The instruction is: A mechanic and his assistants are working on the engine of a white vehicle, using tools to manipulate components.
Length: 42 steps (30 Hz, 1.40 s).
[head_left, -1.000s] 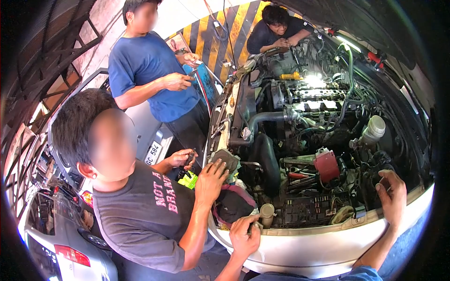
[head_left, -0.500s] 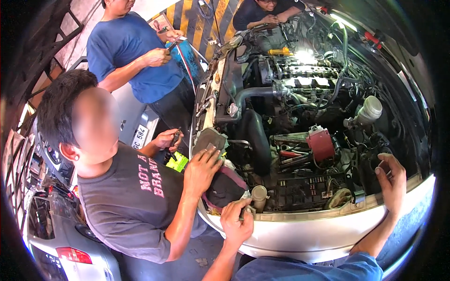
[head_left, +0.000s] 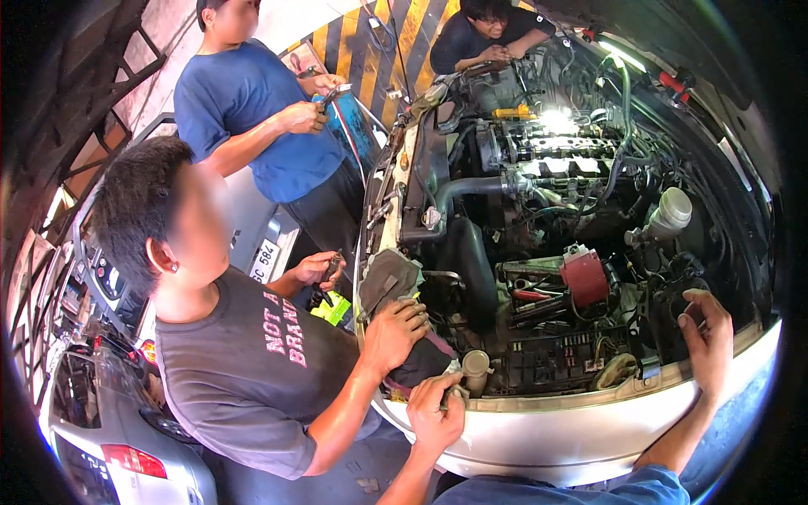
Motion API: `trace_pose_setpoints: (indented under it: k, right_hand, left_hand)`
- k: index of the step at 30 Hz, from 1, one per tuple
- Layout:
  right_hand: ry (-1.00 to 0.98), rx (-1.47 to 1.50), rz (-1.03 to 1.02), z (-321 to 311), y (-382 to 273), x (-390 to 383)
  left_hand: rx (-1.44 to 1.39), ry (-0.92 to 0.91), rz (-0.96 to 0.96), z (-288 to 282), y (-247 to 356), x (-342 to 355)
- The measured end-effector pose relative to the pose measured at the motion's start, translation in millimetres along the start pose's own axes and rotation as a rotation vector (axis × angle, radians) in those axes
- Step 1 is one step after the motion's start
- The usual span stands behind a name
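Observation:
My left hand (head_left: 436,412) is at the front rim of an open car engine bay, fingers pinched together. A small pale scrap (head_left: 455,380) shows at its fingertips; what lies inside the pinch is hidden. Just beyond the fingertips is a round beige cap (head_left: 475,365). My right hand (head_left: 709,343) hovers over the bay's right front corner, thumb and fingers apart, holding nothing. Left of my left hand, a co-worker's hand (head_left: 394,337) rests on a dark cloth (head_left: 427,360) with pink edging. That co-worker's other hand (head_left: 318,271) grips a dark tool.
A red box (head_left: 584,278) and loose hand tools (head_left: 532,296) lie in the bay, behind an uncovered fuse box (head_left: 547,358). A lit lamp (head_left: 557,122) shines on the exposed engine top (head_left: 564,156). A person in blue (head_left: 261,109) stands far left; another (head_left: 488,42) leans over the far side.
The whole view has shifted slightly, so the scene sits farther right. The co-worker's hand has slid nearer my left hand on the cloth. My own hands have barely moved.

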State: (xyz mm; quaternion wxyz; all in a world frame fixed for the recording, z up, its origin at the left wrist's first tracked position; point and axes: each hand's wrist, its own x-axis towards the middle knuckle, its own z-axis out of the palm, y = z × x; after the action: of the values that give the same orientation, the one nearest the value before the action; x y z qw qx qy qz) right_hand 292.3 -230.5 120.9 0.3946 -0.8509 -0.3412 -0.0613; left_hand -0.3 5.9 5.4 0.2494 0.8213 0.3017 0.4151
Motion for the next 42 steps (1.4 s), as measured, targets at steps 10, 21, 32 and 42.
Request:
trace_pose_setpoints:
  k: [10,21,32,42]
  right_hand:
    - [-0.015,-0.004,0.000,-2.4,-0.2,0.0]
    - [0.018,0.007,-0.046,-2.4,-4.4,-1.7]
    - [-0.012,-0.086,-0.031,-11.6,-1.7,-6.8]
    - [-0.060,-0.105,-0.011,-7.9,7.4,3.3]
  left_hand:
    - [-0.006,0.015,0.000,2.2,-0.4,1.0]
    - [-0.014,0.022,-0.021,2.8,-3.9,-2.5]
    - [-0.038,0.029,0.013,6.9,-4.8,-2.4]
    - [-0.126,0.027,-0.097,12.3,-6.1,-4.0]
